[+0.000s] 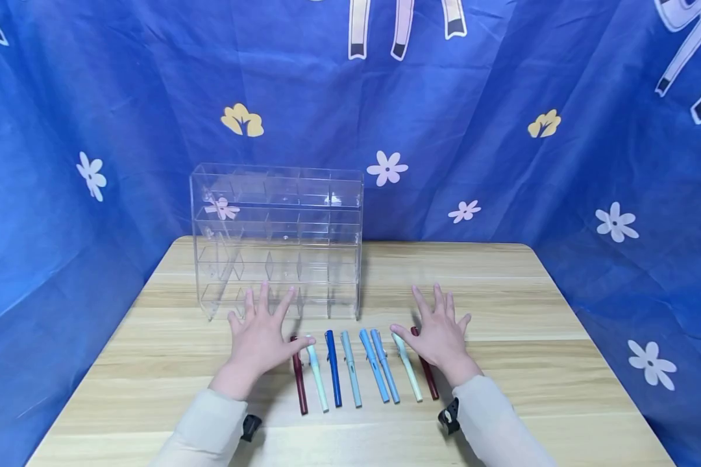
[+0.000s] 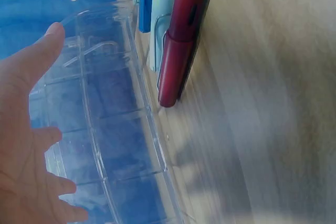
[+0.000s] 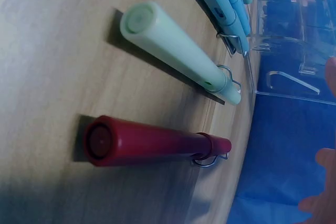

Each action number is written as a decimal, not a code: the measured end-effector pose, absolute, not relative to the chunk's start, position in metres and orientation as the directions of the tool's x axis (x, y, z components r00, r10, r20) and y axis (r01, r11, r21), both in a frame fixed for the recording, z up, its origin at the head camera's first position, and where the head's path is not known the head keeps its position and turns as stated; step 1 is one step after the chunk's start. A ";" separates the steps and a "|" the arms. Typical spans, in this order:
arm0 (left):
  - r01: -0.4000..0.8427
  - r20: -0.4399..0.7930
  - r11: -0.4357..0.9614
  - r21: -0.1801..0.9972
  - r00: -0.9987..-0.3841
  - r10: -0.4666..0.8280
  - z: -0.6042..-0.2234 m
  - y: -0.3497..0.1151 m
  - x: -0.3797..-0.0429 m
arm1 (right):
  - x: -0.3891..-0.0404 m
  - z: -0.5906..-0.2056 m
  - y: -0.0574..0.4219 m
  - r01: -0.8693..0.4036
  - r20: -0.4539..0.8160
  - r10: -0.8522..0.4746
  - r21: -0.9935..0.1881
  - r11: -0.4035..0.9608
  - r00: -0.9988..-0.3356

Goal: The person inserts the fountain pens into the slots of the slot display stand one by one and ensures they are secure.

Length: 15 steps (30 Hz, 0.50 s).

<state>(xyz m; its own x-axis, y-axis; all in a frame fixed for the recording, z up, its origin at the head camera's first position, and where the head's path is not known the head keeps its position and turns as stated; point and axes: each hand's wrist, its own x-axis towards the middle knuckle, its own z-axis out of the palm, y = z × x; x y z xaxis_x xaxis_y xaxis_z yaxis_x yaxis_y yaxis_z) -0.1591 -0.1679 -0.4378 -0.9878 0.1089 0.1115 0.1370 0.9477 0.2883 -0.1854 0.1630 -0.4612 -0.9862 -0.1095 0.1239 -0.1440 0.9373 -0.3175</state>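
My left hand (image 1: 259,340) is spread with fingers straight, held over the table in front of a clear acrylic compartment rack (image 1: 359,259). Its thumb overlaps the tops of a dark red pen (image 1: 300,386) and a mint green pen (image 1: 318,383) in the head view. Fingers also spread, my right hand (image 1: 442,344) is over another dark red pen (image 1: 430,381), its thumb near a second mint green pen (image 1: 409,371). Between the hands lie a dark blue pen (image 1: 334,370), a teal pen (image 1: 352,371) and two light blue pens (image 1: 376,368). Neither hand holds anything.
The pens lie in a row on the wooden table (image 1: 502,298), clips toward the rack. The upright rack stands at the back left and has several tiers of small compartments. Behind the table hangs a blue patterned cloth (image 1: 455,143), which also covers both sides.
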 end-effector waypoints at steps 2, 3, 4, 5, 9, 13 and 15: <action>0.133 0.108 0.948 0.290 -0.989 0.105 -0.437 -0.170 -0.160 | -0.186 -0.460 0.163 -0.147 0.128 -0.112 -0.311 0.939 -0.985; 0.130 0.107 0.948 0.289 -0.989 0.103 -0.437 -0.171 -0.160 | -0.186 -0.460 0.163 -0.149 0.128 -0.114 -0.311 0.939 -0.985; 0.129 0.108 0.948 0.291 -0.989 0.101 -0.437 -0.173 -0.161 | -0.187 -0.459 0.163 -0.151 0.131 -0.116 -0.307 0.940 -0.985; 0.127 0.109 0.948 0.291 -0.989 0.099 -0.437 -0.174 -0.161 | -0.187 -0.459 0.163 -0.153 0.133 -0.117 -0.305 0.940 -0.984; 0.132 0.133 0.946 0.296 -0.986 0.096 -0.435 -0.182 -0.164 | -0.188 -0.456 0.163 -0.161 0.134 -0.125 -0.315 0.935 -0.983; 0.137 0.163 0.949 0.285 -0.982 0.093 -0.433 -0.192 -0.166 | -0.189 -0.454 0.164 -0.169 0.135 -0.131 -0.334 0.927 -0.982; 0.138 0.179 0.949 0.284 -0.980 0.088 -0.431 -0.198 -0.167 | -0.190 -0.453 0.164 -0.171 0.133 -0.133 -0.343 0.924 -0.982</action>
